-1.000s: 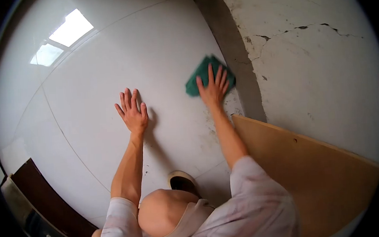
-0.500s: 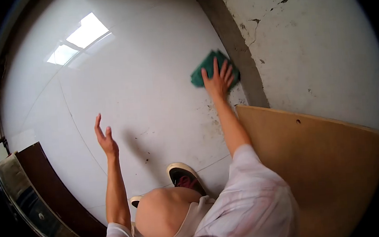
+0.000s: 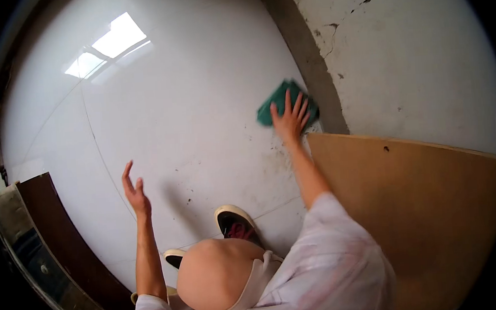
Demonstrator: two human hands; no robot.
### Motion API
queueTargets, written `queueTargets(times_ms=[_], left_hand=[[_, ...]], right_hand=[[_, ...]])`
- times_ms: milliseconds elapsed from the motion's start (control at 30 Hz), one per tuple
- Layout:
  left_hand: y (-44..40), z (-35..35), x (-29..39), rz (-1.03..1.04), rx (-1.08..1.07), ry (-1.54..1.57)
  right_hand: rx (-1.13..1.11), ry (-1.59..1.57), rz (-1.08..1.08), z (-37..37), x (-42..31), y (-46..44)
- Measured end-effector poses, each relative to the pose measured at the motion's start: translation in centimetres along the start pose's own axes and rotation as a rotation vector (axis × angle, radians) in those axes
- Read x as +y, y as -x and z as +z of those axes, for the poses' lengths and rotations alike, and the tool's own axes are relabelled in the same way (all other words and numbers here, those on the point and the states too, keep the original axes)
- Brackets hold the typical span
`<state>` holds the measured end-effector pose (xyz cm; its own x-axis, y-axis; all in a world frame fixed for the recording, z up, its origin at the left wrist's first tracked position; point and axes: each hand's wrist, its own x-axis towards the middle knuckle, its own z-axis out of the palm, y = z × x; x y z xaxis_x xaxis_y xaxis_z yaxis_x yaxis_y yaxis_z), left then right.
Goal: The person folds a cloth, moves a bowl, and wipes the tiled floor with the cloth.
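Note:
My right hand (image 3: 289, 118) lies flat with spread fingers on a folded green cloth (image 3: 270, 107). It presses the cloth against the white tiled floor (image 3: 199, 101), close to the foot of the wall. Part of the cloth is hidden under the palm. My left hand (image 3: 137, 191) hangs in the air above the floor, holding nothing, with the thumb apart from the slightly bent fingers. Dark smudges (image 3: 274, 163) mark the floor just below the cloth, and several small dark crumbs (image 3: 189, 201) lie between my two arms.
A brown wooden board (image 3: 410, 202) stands at the right, near my right forearm. Behind it rises a cracked pale wall (image 3: 389, 55) with a bare grey strip (image 3: 310, 54) at its base. Dark furniture (image 3: 65, 223) is at the lower left. My shoe (image 3: 235, 223) is on the floor.
My right hand has slid the green cloth toward me and slightly to the right along the wall's foot. My left hand stays raised, a little lower in view.

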<state>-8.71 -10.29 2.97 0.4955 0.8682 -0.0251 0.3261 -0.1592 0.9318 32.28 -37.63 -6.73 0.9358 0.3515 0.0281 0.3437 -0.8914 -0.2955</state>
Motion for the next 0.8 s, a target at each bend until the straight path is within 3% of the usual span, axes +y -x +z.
queueTargets(times_ms=[67,100,233,300,367,433,533,567,633,700,800], left_hand=[[0.8,0.8,0.0,-0.052,0.082,0.133],[1.2,2.3,-0.8,-0.061,0.091,0.168],[3.5,8.2,2.8,0.011,-0.134,0.081],[3.9,7.8,1.4,-0.002,-0.132,0.128],[3.5,6.2,0.7,-0.006,-0.118,0.154],[3.0,3.0,0.8,-0.008,-0.065,0.073],[3.0,0.1,0.8,-0.090,0.112,0.141],[3.5,0.6,0.4,-0.087,0.118,0.145],[4.7,3.3,-1.8,-0.140,0.090,0.229],[5.8,5.4,-0.1,-0.070,-0.083,0.051],[5.6,3.8,-1.2,-0.012,-0.121,0.055]], right_hand=[[-0.070,0.115,-0.084,0.3,-1.0,7.8],[-0.257,0.162,-0.095,-0.6,-3.0,9.5],[-0.251,0.021,-0.286,0.0,-6.7,3.1],[-0.155,0.011,-0.324,0.9,-6.7,-2.0],[-0.126,0.044,-0.266,0.7,-4.9,-6.0],[-0.058,0.075,-0.016,-0.2,-2.4,-5.6],[-0.010,0.060,0.109,0.7,-0.8,2.6],[-0.041,0.112,0.035,1.2,-1.8,5.7],[-0.314,0.147,-0.079,0.1,-5.5,7.6],[-0.227,0.031,-0.278,0.7,-6.5,4.5],[-0.162,0.068,-0.361,0.3,-4.5,-2.3]])
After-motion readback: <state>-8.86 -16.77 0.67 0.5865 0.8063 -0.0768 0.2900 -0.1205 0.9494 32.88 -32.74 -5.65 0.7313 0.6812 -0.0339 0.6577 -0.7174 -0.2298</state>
